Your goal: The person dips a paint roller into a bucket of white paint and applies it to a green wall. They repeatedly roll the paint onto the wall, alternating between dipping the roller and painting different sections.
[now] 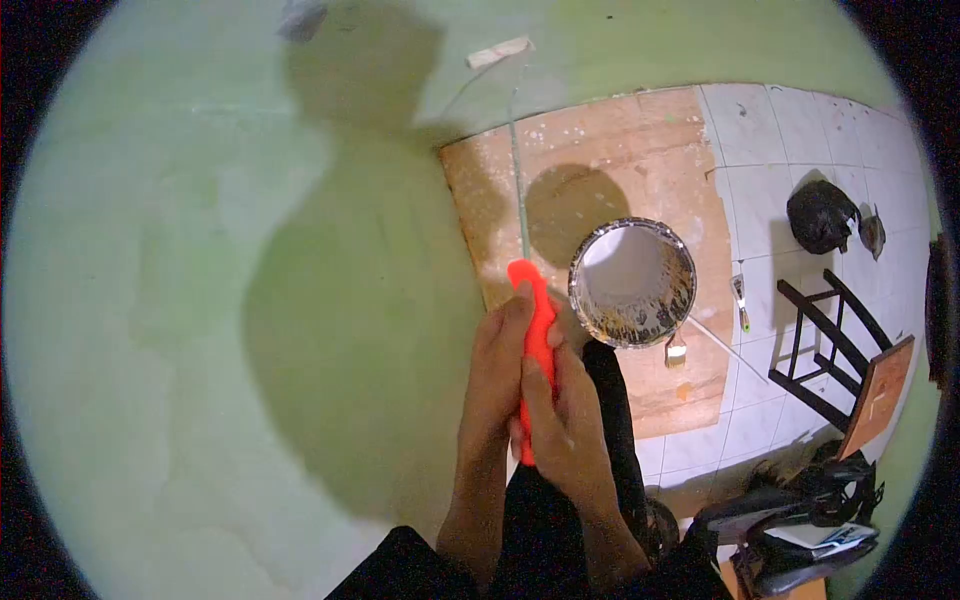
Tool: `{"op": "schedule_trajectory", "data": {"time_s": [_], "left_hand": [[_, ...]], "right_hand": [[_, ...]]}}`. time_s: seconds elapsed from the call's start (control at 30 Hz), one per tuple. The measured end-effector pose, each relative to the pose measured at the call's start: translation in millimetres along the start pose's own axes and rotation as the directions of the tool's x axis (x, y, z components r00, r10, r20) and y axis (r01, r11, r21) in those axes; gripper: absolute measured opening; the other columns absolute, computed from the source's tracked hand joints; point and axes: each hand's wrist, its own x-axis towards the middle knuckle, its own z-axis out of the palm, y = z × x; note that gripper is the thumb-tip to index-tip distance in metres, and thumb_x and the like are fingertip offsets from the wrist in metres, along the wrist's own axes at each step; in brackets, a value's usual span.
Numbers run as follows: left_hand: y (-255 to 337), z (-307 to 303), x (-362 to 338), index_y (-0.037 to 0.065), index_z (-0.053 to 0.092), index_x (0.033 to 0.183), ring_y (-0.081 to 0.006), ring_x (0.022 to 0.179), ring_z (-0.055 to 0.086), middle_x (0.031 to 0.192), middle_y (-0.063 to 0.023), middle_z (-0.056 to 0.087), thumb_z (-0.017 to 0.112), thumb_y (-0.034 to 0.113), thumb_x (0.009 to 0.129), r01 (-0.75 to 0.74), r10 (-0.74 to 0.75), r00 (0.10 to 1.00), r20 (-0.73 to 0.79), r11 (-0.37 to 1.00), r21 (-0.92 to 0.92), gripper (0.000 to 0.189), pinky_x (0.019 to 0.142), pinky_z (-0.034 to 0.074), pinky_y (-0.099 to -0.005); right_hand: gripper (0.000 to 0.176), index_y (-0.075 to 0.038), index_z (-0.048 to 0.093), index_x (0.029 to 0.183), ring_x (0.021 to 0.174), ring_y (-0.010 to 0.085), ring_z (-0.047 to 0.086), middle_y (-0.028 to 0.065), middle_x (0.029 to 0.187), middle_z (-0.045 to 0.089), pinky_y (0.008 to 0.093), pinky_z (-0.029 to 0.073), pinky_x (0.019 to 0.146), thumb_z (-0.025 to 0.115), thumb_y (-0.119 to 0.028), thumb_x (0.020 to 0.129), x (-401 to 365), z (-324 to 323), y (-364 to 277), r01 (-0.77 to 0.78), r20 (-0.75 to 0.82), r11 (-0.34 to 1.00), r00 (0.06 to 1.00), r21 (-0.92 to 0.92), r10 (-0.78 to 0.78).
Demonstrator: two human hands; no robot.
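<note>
Both hands are wrapped round the orange-red handle (540,345) of a paint roller. My left hand (497,355) grips it nearer the top, its thumb along the handle, and my right hand (568,415) closes round the lower part. A thin metal rod runs up from the handle to the whitish roller head (499,52), which lies against the green wall (190,300). Right of the hands stands a round paint bucket (683,255) with pale paint inside and a spattered rim.
Under the bucket lies a spattered brown board (665,150) on white tiles (755,205). A brush (676,352), scraper (740,300), black bag (822,216) and dark stool (835,330) are at the right. Dark items (800,530) fill the lower right.
</note>
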Motion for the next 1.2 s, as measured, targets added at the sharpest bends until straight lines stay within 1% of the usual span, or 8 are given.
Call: {"op": "schedule_trajectory", "data": {"time_s": [0.07,0.13,0.5,0.57,0.63,0.7,0.87,1.2], "left_hand": [[-7,-12,16,0.005,0.056,0.078,-0.0101,0.063,0.049,0.070,-0.0019,0.055,0.045,0.041,0.092,0.000,0.000,1.000,0.005,1.000,-0.025,0.040,0.057,0.040,-0.0255],[-18,-23,71,0.004,0.058,0.080,-0.0116,0.062,0.050,0.069,-0.0032,0.056,0.047,0.042,0.090,-0.016,0.016,0.999,-0.033,1.000,0.002,0.041,0.058,0.042,-0.0265],[-98,-95,307,0.002,0.058,0.092,-0.0201,0.070,0.061,0.082,-0.0087,0.062,0.059,0.034,0.083,0.042,0.021,0.966,0.257,0.971,-0.234,0.033,0.068,0.053,-0.0340],[-98,-99,321,0.002,0.058,0.091,-0.0205,0.071,0.061,0.083,-0.0090,0.062,0.059,0.032,0.083,0.028,0.041,0.959,0.281,0.971,-0.238,0.031,0.070,0.053,-0.0343],[-105,-95,331,0.008,0.055,0.074,-0.0130,0.040,0.043,0.058,-0.0022,0.052,0.052,0.036,0.084,0.047,-0.013,0.988,0.156,0.975,-0.217,0.030,0.034,0.034,-0.0272],[-91,-86,289,0.007,0.056,0.075,-0.0133,0.042,0.046,0.060,-0.0029,0.053,0.051,0.036,0.085,0.000,0.024,0.991,0.131,0.983,-0.185,0.031,0.036,0.036,-0.0281],[-17,-65,73,0.002,0.059,0.079,-0.0114,0.061,0.050,0.068,-0.0051,0.056,0.047,0.039,0.089,0.049,-0.045,0.993,0.111,0.998,-0.038,0.040,0.057,0.042,-0.0268],[-61,-77,221,0.001,0.058,0.082,-0.0137,0.047,0.050,0.063,-0.0035,0.057,0.049,0.036,0.089,-0.068,0.099,0.979,0.180,0.983,-0.172,0.037,0.044,0.041,-0.0283]], "right_hand": [[0.040,0.002,0.041,0.126,0.058,0.0130,0.049,0.0067,0.084,0.053,0.0249,0.043,0.052,0.040,-0.024,0.095,26,13,8,0.399,-0.069,0.818,0.882,-0.413,-0.466],[0.035,0.002,0.047,0.115,0.060,0.0116,0.049,0.0041,0.077,0.051,0.0257,0.042,0.051,0.042,-0.026,0.094,52,10,-21,-0.256,0.047,0.951,0.962,-0.173,0.268],[0.020,-0.003,0.052,0.089,0.066,0.0189,0.056,0.0046,0.073,0.056,0.0332,0.047,0.058,0.049,-0.023,0.089,316,6,195,-0.211,0.257,0.945,0.955,0.250,0.145],[0.022,-0.005,0.053,0.086,0.063,0.0189,0.056,0.0054,0.071,0.056,0.0325,0.047,0.055,0.050,-0.027,0.087,358,11,244,0.567,0.231,0.770,0.823,-0.293,-0.519],[0.019,-0.005,0.054,0.089,0.066,0.0189,0.057,0.0077,0.072,0.057,0.0328,0.047,0.057,0.052,-0.023,0.087,356,10,249,0.570,0.222,0.778,0.821,-0.265,-0.526],[0.015,-0.005,0.051,0.088,0.052,0.0099,0.044,0.0014,0.069,0.049,0.0207,0.037,0.046,0.045,-0.018,0.091,280,23,174,-0.012,0.148,0.990,0.989,0.143,-0.009],[0.025,-0.004,0.052,0.093,0.053,0.0080,0.046,0.0003,0.067,0.048,0.0203,0.036,0.045,0.047,-0.028,0.093,72,49,74,0.174,-0.106,0.980,0.977,-0.098,-0.184],[0.019,-0.006,0.050,0.089,0.049,0.0082,0.044,0.0005,0.063,0.048,0.0229,0.039,0.045,0.047,-0.024,0.092,199,37,105,-0.142,0.074,0.985,0.988,0.094,0.135]]}}
